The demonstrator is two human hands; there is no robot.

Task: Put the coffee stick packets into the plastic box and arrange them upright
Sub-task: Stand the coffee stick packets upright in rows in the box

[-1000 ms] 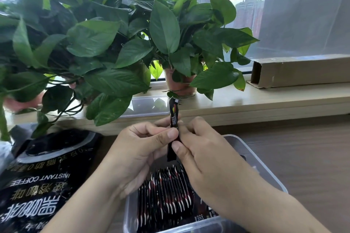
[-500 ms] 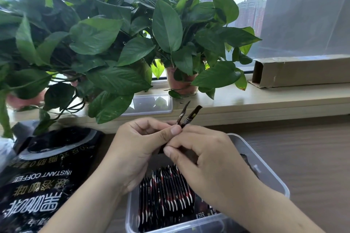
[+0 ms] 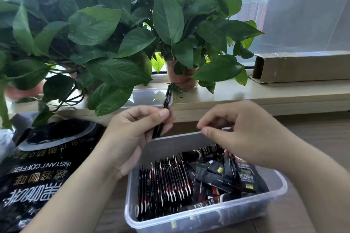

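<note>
Pinching one slim black coffee stick packet [image 3: 167, 100] between thumb and curled fingers, the left hand [image 3: 132, 134] holds it nearly upright, tilted a little, above the far left corner of the clear rectangular plastic box [image 3: 189, 222]. The small print on that packet is too blurred to read. The right hand [image 3: 246, 130] hovers over the far side of the box with its fingers loosely curled and the thumb tip close to the forefinger tip; nothing shows between them.

Inside the box, a tight row of black packets with red and white stripes [image 3: 164, 181] stands on edge in the left half. More black packets [image 3: 227, 174] lie jumbled flat and slanted in the right half, some with yellow marks, their lettering illegible.

Left of the box lies a large black foil bag [image 3: 37, 166], printed "INSTANT COFFEE" in white, seen upside down, with gold and white Chinese characters.

On the windowsill behind stand leafy green plants [image 3: 166, 15], one in a terracotta pot [image 3: 181, 81], with a clear plastic lid [image 3: 147, 96] beside it and a long brown cardboard carton [image 3: 303, 66] to the right.
</note>
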